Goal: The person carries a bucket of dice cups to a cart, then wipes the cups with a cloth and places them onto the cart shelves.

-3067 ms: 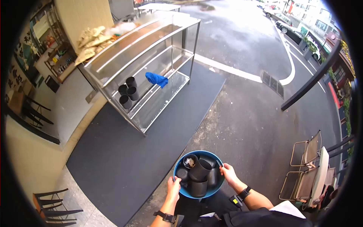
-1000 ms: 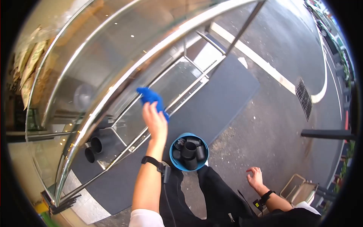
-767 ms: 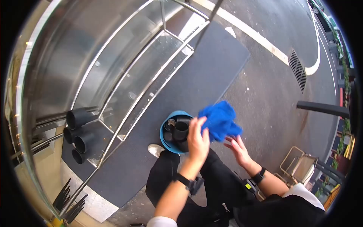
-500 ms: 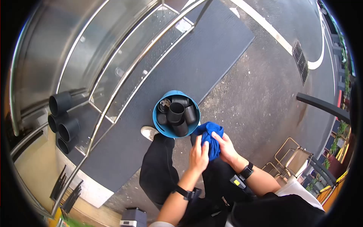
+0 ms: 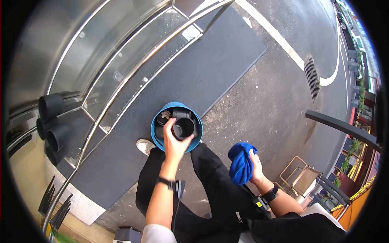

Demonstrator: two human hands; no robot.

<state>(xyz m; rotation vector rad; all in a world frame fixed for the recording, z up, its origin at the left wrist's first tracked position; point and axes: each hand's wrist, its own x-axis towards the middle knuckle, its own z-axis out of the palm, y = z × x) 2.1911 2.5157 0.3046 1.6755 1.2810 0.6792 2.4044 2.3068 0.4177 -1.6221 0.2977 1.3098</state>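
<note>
My left hand point(image 5: 176, 141) is closed around a black cup point(image 5: 183, 128) at the top of the blue bucket point(image 5: 155, 139). Thumb and fingers lie on opposite sides of its rim. Other black cups fill the bucket, and one at its upper left point(image 5: 163, 117) has light brown bits inside. To the right, my right hand point(image 5: 257, 167) is wrapped round the right side of a bunched blue cloth point(image 5: 240, 164), held apart from the bucket.
A metal-framed rack point(image 5: 139, 65) runs along the left, with several black cups point(image 5: 58, 137) on its lower shelf. A dark mat point(image 5: 210, 73) lies beneath it. A folding chair point(image 5: 304, 178) and a dark post point(image 5: 340, 126) are at right; a drain grate point(image 5: 312, 77) is farther off.
The blue cloth came off the rack into my hands. My left hand has since let go of it and taken hold of a cup in the bucket, while my right hand has moved right with the cloth.
</note>
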